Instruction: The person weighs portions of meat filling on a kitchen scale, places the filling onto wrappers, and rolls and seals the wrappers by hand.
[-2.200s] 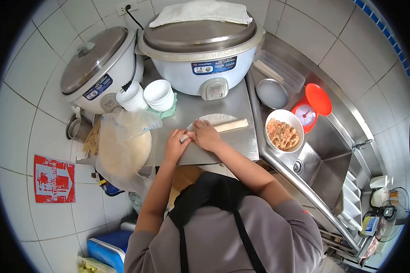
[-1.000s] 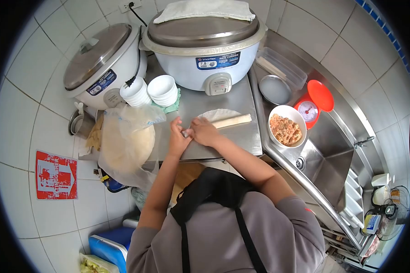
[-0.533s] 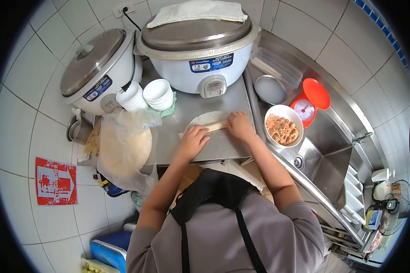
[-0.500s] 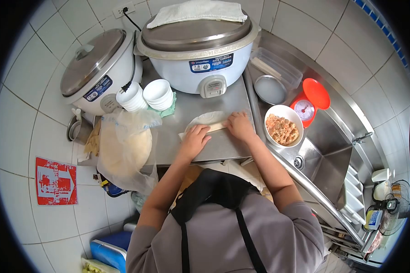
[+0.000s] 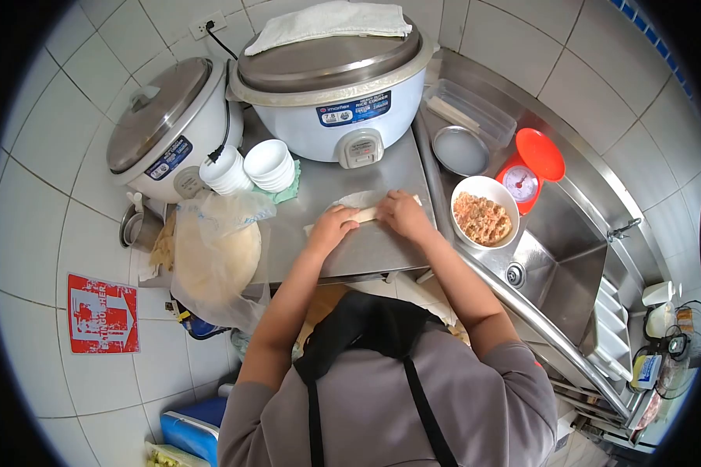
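On the steel table, a pale spring roll (image 5: 364, 215) lies partly rolled in its thin round wrapper (image 5: 361, 198), whose flat part spreads out behind it. My left hand (image 5: 332, 227) is closed over the roll's left end, fingertips pressing on it. At the other end my right hand (image 5: 403, 214) grips the roll with bent fingers, which hide that end. To the right stands a white bowl (image 5: 461, 194) of minced orange-pink filling (image 5: 483, 219). A stack of round wrappers (image 5: 216, 261) sits inside a clear plastic bag (image 5: 199, 214) at the left.
Two large rice cookers (image 5: 335, 109) (image 5: 160, 117) stand behind, near stacked white bowls (image 5: 269, 162). Rightward are a metal dish of greyish liquid (image 5: 461, 151), a clear container (image 5: 483, 117) holding a pale roll, a red scale (image 5: 526, 183) and a sink (image 5: 561, 268).
My hands have come closer together along the roll, the right one shifting left. More of the wrapper is rolled up, and less flat wrapper shows behind it.
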The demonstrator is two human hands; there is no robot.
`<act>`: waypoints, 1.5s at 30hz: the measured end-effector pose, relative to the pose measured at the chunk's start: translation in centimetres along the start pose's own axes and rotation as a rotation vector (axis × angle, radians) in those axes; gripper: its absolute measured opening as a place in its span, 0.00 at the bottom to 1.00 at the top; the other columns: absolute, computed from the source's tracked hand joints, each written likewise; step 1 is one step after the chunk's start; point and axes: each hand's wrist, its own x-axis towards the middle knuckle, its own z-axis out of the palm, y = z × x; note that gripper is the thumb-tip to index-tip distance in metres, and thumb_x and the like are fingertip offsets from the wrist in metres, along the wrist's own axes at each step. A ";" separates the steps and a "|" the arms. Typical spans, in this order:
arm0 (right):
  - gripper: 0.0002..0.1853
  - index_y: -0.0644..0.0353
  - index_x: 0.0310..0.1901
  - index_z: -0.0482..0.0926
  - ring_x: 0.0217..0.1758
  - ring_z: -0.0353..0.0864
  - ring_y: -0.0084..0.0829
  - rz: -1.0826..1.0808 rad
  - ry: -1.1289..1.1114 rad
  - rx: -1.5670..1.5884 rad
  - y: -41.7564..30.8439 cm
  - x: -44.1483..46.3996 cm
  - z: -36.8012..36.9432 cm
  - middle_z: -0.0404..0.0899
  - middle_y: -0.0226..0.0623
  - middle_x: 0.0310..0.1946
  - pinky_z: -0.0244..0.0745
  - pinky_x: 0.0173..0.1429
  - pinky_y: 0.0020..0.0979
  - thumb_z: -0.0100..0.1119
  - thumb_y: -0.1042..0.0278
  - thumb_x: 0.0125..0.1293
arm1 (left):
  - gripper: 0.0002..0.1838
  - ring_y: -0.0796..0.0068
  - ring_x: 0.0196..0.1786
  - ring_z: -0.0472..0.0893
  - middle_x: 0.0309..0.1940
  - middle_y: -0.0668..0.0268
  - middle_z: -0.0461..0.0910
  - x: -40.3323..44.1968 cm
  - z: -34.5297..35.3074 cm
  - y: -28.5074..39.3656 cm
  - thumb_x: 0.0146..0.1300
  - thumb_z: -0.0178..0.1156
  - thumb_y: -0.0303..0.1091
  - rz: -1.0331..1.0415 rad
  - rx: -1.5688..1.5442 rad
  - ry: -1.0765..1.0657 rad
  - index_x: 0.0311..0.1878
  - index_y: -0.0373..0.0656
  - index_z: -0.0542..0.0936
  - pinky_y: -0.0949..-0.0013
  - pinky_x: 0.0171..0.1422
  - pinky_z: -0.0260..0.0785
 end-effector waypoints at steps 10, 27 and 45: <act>0.08 0.53 0.34 0.84 0.41 0.74 0.38 -0.052 0.079 0.230 1.0 -1.6 1.3 0.76 0.34 0.30 0.70 0.46 0.38 0.67 0.68 0.49 | 0.16 0.58 0.47 0.78 0.41 0.61 0.80 -1.7 0.1 3.4 0.55 0.65 0.34 0.121 0.178 0.079 0.46 0.42 0.81 0.63 0.51 0.71; 0.05 0.53 0.32 0.84 0.43 0.72 0.35 0.017 0.082 0.120 -0.2 2.2 3.2 0.78 0.28 0.33 0.62 0.48 0.37 0.62 0.66 0.54 | 0.19 0.59 0.47 0.77 0.46 0.61 0.78 1.0 1.1 0.4 0.56 0.64 0.35 0.060 0.200 0.015 0.50 0.39 0.79 0.63 0.51 0.70; 0.19 0.51 0.45 0.80 0.52 0.73 0.36 -0.055 -0.189 0.042 0.9 2.7 -5.9 0.79 0.33 0.41 0.57 0.58 0.37 0.67 0.69 0.48 | 0.22 0.55 0.47 0.75 0.44 0.58 0.77 3.9 1.4 1.5 0.52 0.66 0.36 0.090 0.227 0.029 0.51 0.41 0.77 0.57 0.52 0.68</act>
